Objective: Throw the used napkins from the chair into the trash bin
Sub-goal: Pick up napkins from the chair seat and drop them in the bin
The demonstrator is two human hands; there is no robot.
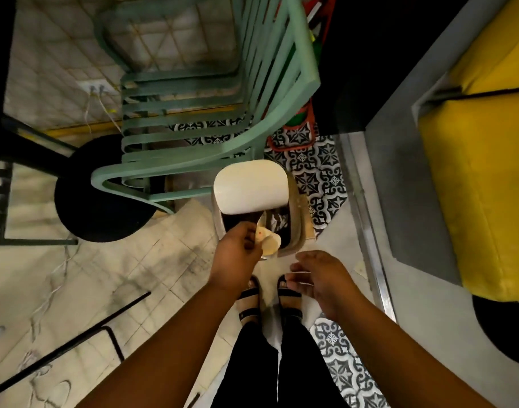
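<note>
A white pedal trash bin (pixel 297 231) stands on the floor just ahead of my feet, its white lid (pixel 250 187) raised and the dark inside showing. My left hand (pixel 236 254) pinches crumpled cream napkins (pixel 268 241) right over the bin's near rim. My right hand (pixel 317 275) hovers to the right of the bin, fingers relaxed and holding nothing. The green slatted chair (pixel 211 113) stands behind the bin; no napkins show on its seat.
A black round table base (pixel 99 201) sits left of the chair. A grey bench with a yellow cushion (pixel 482 172) runs along the right. Thin black metal legs (pixel 75 340) cross the floor at the lower left. Loose cables lie on the pale tiles.
</note>
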